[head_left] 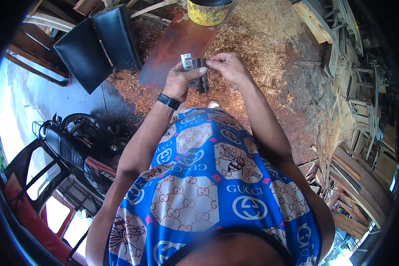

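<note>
We note a small grey, rectangular packet (187, 61) with a dark strip (203, 80) hanging beside it, held chest-high above a sawdust-covered floor (261, 35). Our left hand (179, 82) grips the packet; our right hand (226, 66) pinches its top edge. A yellow bucket (207, 12) stands beyond, on a reddish board (173, 44).

Blue-and-beige patterned shirt (199, 186), yellow bucket (207, 13), reddish-brown plank (175, 46), black wristband (168, 101).

Daylight, glare left, fisheye edges.
</note>
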{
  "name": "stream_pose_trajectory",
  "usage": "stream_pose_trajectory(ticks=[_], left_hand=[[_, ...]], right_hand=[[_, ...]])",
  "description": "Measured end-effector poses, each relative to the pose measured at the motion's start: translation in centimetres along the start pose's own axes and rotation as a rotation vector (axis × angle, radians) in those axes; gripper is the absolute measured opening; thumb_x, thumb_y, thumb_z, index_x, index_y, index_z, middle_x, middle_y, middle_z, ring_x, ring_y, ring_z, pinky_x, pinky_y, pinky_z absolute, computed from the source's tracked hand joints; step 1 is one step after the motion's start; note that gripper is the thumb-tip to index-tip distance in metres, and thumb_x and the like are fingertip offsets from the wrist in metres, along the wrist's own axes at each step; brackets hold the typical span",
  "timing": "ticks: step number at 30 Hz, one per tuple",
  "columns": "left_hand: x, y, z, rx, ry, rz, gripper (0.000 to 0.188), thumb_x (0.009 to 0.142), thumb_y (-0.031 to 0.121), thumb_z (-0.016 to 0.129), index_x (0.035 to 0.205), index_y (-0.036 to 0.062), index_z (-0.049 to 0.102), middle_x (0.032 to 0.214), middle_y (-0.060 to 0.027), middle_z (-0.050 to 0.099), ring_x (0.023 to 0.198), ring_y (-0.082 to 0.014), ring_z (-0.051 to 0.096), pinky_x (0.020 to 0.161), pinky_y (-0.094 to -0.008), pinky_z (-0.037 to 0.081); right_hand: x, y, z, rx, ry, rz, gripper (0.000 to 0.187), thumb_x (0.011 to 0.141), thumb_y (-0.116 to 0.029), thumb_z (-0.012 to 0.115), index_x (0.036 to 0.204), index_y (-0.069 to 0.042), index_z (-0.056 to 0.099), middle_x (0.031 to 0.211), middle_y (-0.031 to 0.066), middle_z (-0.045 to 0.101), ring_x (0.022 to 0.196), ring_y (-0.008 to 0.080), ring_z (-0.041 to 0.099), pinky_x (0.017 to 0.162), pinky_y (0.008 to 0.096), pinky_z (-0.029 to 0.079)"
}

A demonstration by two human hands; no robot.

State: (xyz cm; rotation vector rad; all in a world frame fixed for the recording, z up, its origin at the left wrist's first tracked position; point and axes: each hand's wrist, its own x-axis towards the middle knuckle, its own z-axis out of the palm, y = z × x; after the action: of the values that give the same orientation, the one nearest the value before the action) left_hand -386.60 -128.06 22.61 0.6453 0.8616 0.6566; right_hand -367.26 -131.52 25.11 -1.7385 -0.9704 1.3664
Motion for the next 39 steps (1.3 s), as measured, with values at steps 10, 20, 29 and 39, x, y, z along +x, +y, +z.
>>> stream_pose_trajectory(ticks=[10, 20, 29, 39], left_hand=[[0.0, 0.5, 0.2, -0.031, -0.016, -0.040, 0.033, 0.085, 0.004, 0.084, 0.113, 0.0048, 0.068, 0.101, -0.0051, 0.075, 0.087, -0.0162, 0.071, 0.078, -0.0337, 0.057], [0.4, 0.8, -0.2, -0.074, 0.025, -0.036, 0.032, 0.086, 0.005, 0.081, 0.115, 0.0044, 0.067, 0.099, -0.0061, 0.073, 0.087, -0.0187, 0.072, 0.080, -0.0355, 0.059], [0.9, 0.2, -1.4, -0.142, -0.061, 0.082, 0.030, 0.096, 0.002, 0.067, 0.125, 0.0005, 0.062, 0.111, -0.0126, 0.072, 0.099, -0.0252, 0.073, 0.086, -0.0420, 0.063], [0.5, 1.1, -1.9, -0.444, -0.302, 0.068, 0.047, 0.095, 0.003, 0.067, 0.140, 0.0051, 0.055, 0.125, -0.0123, 0.068, 0.116, -0.0288, 0.068, 0.105, -0.0495, 0.054]], right_hand=[[-0.4, 0.3, -0.2, -0.310, 0.067, -0.282, 0.021, 0.096, -0.017, 0.074, 0.106, 0.001, 0.076, 0.092, 0.0101, 0.078, 0.078, 0.0149, 0.072, 0.072, 0.0284, 0.057], [-0.1, 3.5, 0.4, -0.011, -0.016, -0.265, 0.045, 0.093, -0.023, 0.078, 0.131, 0.000, 0.067, 0.115, 0.0162, 0.075, 0.095, 0.0209, 0.074, 0.079, 0.0340, 0.060], [-2.1, 2.5, 1.9, 0.363, -0.229, -0.018, 0.053, 0.095, -0.016, 0.076, 0.139, 0.006, 0.056, 0.118, 0.0172, 0.073, 0.098, 0.0202, 0.073, 0.078, 0.0325, 0.061], [-3.3, 0.4, 2.1, 0.216, -0.049, -0.236, 0.045, 0.092, -0.012, 0.078, 0.131, 0.006, 0.064, 0.105, 0.0141, 0.075, 0.092, 0.0146, 0.072, 0.076, 0.0285, 0.058]])
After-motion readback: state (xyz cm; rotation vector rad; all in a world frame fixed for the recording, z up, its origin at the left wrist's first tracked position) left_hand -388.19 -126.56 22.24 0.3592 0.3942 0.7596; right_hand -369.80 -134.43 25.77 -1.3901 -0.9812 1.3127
